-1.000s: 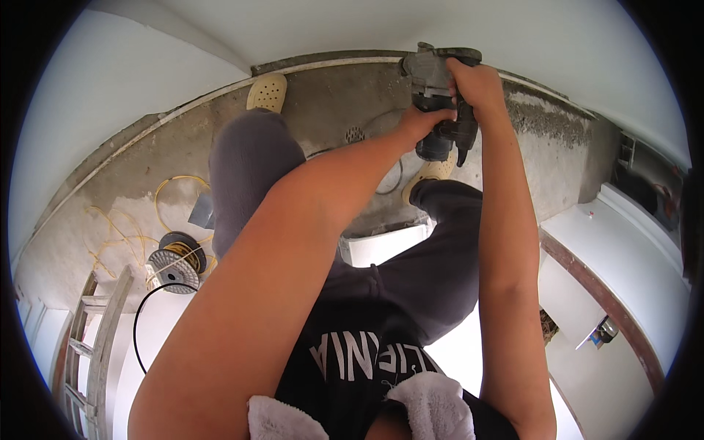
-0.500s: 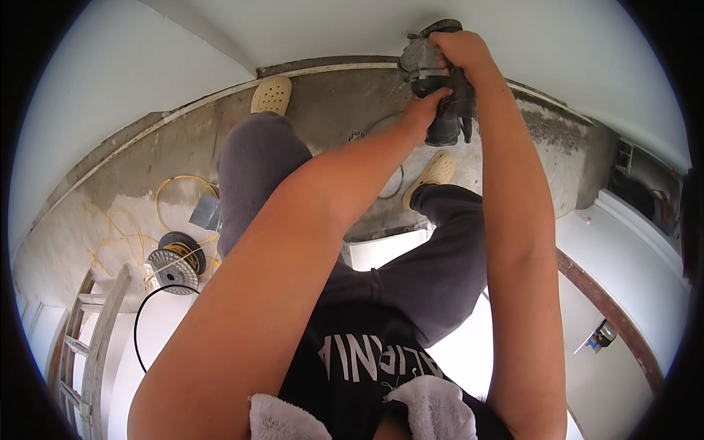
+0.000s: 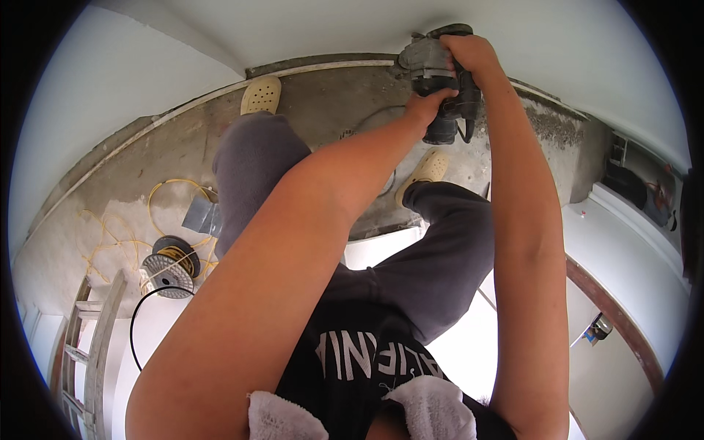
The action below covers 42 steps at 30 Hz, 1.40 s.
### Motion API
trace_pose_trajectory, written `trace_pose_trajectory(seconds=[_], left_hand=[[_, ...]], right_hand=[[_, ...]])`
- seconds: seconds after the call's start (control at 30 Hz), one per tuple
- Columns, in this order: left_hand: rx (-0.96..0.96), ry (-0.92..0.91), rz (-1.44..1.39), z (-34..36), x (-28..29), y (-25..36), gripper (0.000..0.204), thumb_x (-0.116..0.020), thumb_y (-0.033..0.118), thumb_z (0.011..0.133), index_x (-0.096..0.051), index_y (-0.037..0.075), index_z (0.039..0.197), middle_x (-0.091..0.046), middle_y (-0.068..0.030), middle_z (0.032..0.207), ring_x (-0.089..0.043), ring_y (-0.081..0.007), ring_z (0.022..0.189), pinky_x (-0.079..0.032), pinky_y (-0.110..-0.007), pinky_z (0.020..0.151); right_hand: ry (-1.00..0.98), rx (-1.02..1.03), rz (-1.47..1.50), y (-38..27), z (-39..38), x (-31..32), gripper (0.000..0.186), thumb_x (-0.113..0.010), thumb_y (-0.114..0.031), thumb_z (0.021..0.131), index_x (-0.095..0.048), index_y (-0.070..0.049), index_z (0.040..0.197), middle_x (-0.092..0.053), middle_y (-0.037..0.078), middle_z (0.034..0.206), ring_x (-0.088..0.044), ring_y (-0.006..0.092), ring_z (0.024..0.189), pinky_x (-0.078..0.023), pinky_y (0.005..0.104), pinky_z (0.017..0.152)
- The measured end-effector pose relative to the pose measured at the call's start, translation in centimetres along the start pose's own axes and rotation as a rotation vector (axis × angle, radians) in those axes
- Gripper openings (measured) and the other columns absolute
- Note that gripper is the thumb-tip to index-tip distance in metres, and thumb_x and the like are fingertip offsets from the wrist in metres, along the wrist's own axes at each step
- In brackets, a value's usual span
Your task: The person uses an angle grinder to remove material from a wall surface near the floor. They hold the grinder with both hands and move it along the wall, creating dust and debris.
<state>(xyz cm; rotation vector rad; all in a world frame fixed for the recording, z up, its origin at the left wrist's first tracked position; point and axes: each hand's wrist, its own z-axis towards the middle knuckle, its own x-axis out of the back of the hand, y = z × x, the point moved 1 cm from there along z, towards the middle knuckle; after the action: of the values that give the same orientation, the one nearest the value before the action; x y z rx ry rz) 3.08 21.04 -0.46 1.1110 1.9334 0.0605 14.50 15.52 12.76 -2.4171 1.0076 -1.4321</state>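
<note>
A dusty grey-and-black handheld power tool (image 3: 433,70) is up against the foot of the white wall (image 3: 330,33), at the top of the head view. My left hand (image 3: 431,105) grips its body from the near side, thumb laid across it. Farther out, my right hand (image 3: 473,57) is wrapped round its upper handle. The tool's working end faces the wall and cannot be made out. A pale strip (image 3: 323,67) runs along the wall's base, beside a dark gap in the plaster.
Rough grey concrete floor (image 3: 183,139) lies under my feet in cream clogs (image 3: 262,95). To the left are a spool of yellow cable (image 3: 170,275), loose yellow loops, a grey metal piece (image 3: 202,216) and a ladder (image 3: 103,345). A white ledge (image 3: 623,227) is on the right.
The tool and both hands have shifted slightly to the right along the wall. The grip of both hands is the same.
</note>
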Motion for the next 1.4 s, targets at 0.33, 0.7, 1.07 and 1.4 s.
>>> trace_pose_trajectory(seconds=[0.33,0.7,1.07,1.4], left_hand=[[0.053,-0.014,0.013,0.0,0.8,0.0,0.041,-0.077,0.022,0.085,-0.061,0.004,0.119,-0.072,-0.0107,0.099,-0.072,-0.022,0.079,-0.061,-0.039,0.072],[0.03,-0.001,-0.062,-0.7,1.1,-1.0,0.048,-0.086,0.025,0.073,-0.066,0.009,0.113,-0.072,-0.0077,0.104,-0.071,-0.0189,0.085,-0.058,-0.036,0.076],[0.006,0.023,-0.001,-1.6,1.4,-1.6,0.048,-0.087,0.025,0.07,-0.068,0.006,0.11,-0.073,-0.0073,0.1,-0.071,-0.0181,0.084,-0.057,-0.036,0.076],[0.03,-0.046,0.045,-1.8,2.0,-1.5,0.046,-0.077,0.027,0.084,-0.061,0.005,0.121,-0.071,-0.0079,0.105,-0.068,-0.0185,0.093,-0.054,-0.036,0.082]], right_hand=[[0.087,0.041,-0.029,0.9,1.1,-0.9,0.033,-0.067,-0.029,0.082,-0.065,0.002,0.07,-0.063,0.009,0.062,-0.059,0.0195,0.051,-0.048,0.0345,0.051],[0.032,0.118,-0.306,0.8,-0.6,-2.0,0.047,-0.061,-0.039,0.084,-0.066,0.003,0.062,-0.064,0.009,0.058,-0.062,0.0211,0.049,-0.05,0.0347,0.057],[0.022,0.085,-0.404,1.7,-2.0,-2.4,0.054,-0.043,-0.045,0.086,-0.069,-0.011,0.053,-0.067,0.001,0.056,-0.068,0.0208,0.067,-0.054,0.0331,0.076],[0.097,0.077,-0.304,2.2,-2.6,-3.2,0.047,-0.059,-0.041,0.085,-0.067,-0.001,0.06,-0.066,0.007,0.057,-0.066,0.0183,0.054,-0.053,0.0325,0.062]])
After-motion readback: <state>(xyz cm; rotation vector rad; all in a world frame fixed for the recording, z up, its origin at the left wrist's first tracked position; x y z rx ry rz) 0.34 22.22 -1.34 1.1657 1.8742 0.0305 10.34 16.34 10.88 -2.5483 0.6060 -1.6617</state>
